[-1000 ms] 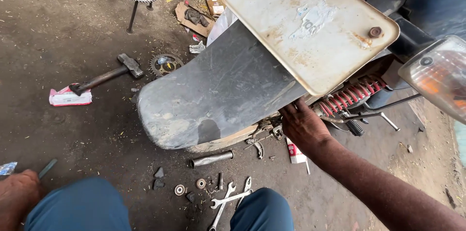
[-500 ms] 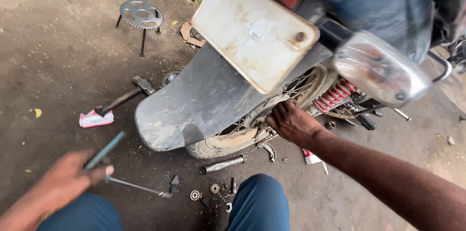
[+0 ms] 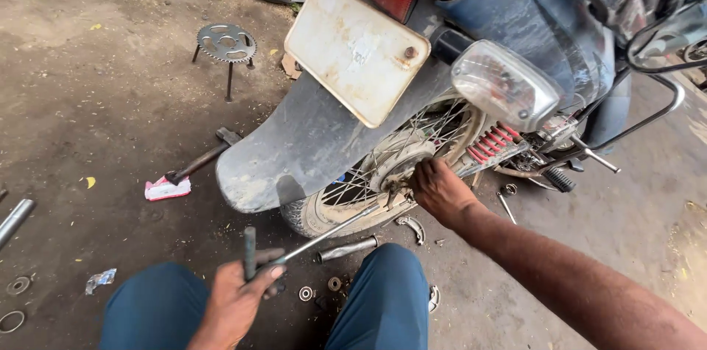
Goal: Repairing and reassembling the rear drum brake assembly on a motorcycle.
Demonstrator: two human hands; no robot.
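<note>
Rear of a motorcycle seen from above, the person's knees at the bottom edge. Compared with half a second earlier, the left hand (image 3: 237, 298) has come in from the lower left and now lies between the knees, fingers clenched round the cross handle of a T-handle wrench (image 3: 294, 250); before, it held the tool out over the bare ground. The wrench's long shaft now slants up and right toward the hub (image 3: 398, 166) of the spoked rear wheel (image 3: 346, 195), its far tip lost among the spokes. The right hand (image 3: 436, 186) remains at the hub beside the red shock spring (image 3: 495, 142), fingers curled against the metal; what it grips, if anything, cannot be made out. The view has shifted, so the dented number plate (image 3: 355, 50) and rear mudguard (image 3: 294, 145) sit further left. The hammer (image 3: 197, 163) and sprocket stool (image 3: 227, 44) lie well apart on the dirt. The loose washers (image 3: 305, 293) between the knees are too small to identify surely.
</note>
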